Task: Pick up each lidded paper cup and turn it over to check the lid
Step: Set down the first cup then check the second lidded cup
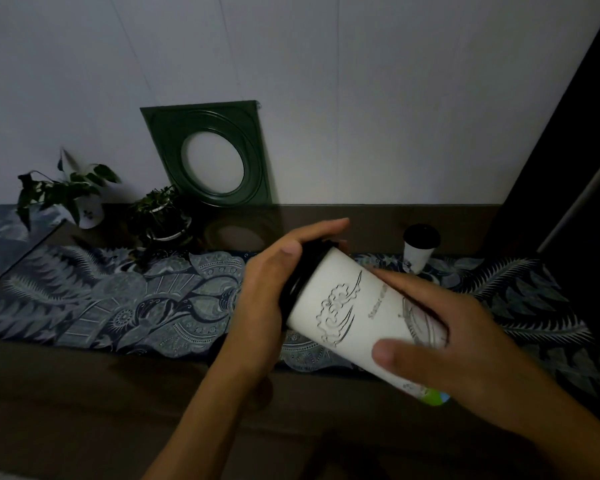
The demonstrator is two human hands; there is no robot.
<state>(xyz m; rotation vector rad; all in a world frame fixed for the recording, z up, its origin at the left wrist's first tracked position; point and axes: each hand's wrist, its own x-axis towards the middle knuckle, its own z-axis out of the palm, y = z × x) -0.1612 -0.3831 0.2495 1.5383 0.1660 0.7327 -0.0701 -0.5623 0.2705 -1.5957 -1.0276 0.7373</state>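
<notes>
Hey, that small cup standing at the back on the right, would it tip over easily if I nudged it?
Probably yes. The small cup looks like paper, so likely light, and it narrows toward its base under a wider black lid. It also stands on the patterned cloth, which may be uneven.

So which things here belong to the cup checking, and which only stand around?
Job: held paper cup with black lid, left hand, right hand, second lidded cup.
Lying about: green frame, two potted plants, patterned cloth.

Dim home interior, potted plants (66,192), green frame (208,154) against wall, patterned runner (136,299)
</notes>
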